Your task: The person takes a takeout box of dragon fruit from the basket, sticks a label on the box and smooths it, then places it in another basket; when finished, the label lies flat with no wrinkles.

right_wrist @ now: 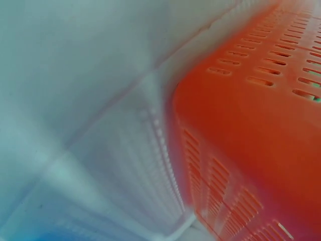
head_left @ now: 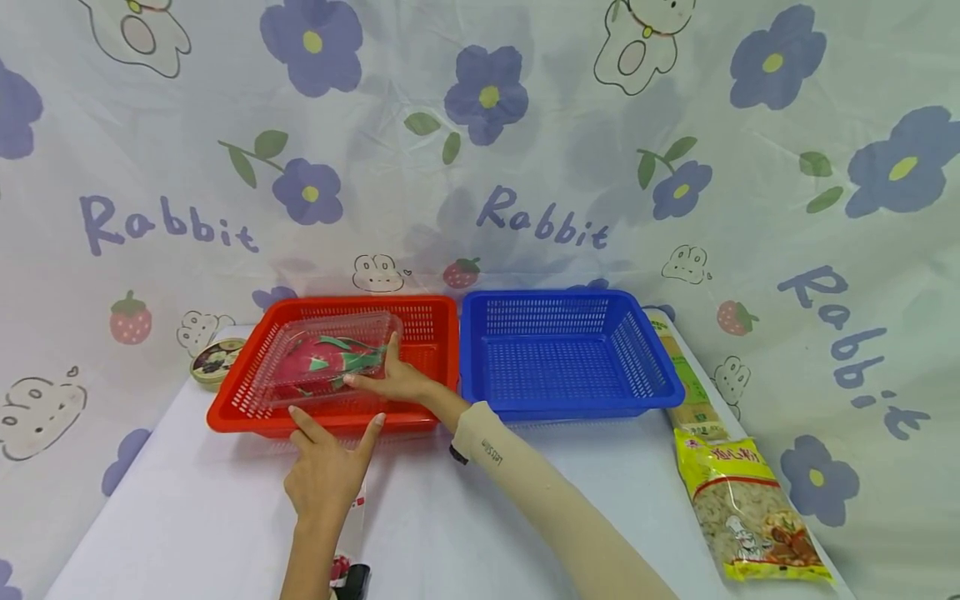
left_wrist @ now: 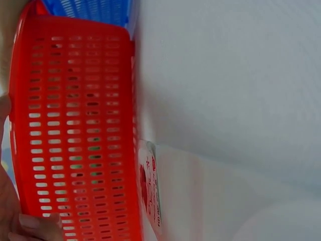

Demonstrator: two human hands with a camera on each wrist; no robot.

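Left hand (head_left: 326,467), fingers spread and straight, presses the near wall of the red basket (head_left: 431,333) on the worktop (head_left: 187,517). Right hand (head_left: 393,379), fingers extended, rests on the clear box (head_left: 300,354) holding dragon fruit (head_left: 330,358) inside that basket.

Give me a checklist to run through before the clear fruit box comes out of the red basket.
1. Right hand on the clear fruit box: ok, fingers on its near edge.
2. Firm grip on the box: cannot tell.
3. Left hand steadying the red basket: ok, at its front rim.
4. Blue basket free of contents: ok.
5. Noodle packet away from the baskets: ok.
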